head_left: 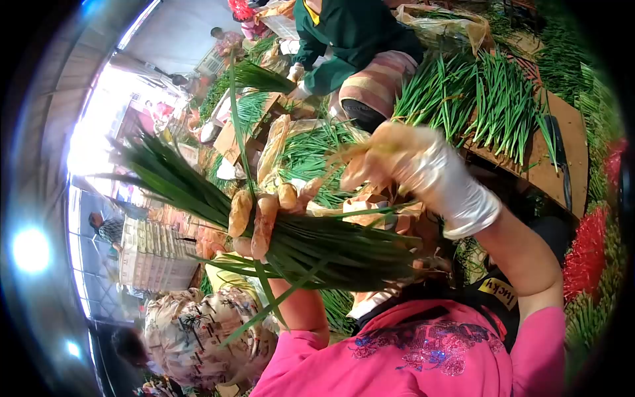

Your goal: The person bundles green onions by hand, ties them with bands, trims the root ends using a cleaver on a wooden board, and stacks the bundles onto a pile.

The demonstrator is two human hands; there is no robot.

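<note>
A thick bunch of green chives lies sideways in front of my pink shirt. My left hand, in a stained glove, is closed around its middle, and a few loose leaves stick out across the fingers. My right hand, in a white glove with dirty fingertips, is raised above the bunch's right end, apart from it. Its fingers are curled and smeared by motion; a pale yellowish wisp shows at the tips, too blurred to name. Below and behind the hands, more chives lie in a plastic-lined container.
A co-worker in a dark green top sits opposite, holding another bunch. Chives are heaped on a wooden board at right, near red strings. Close on my left is a person's patterned hat. Stacked crates stand beyond.
</note>
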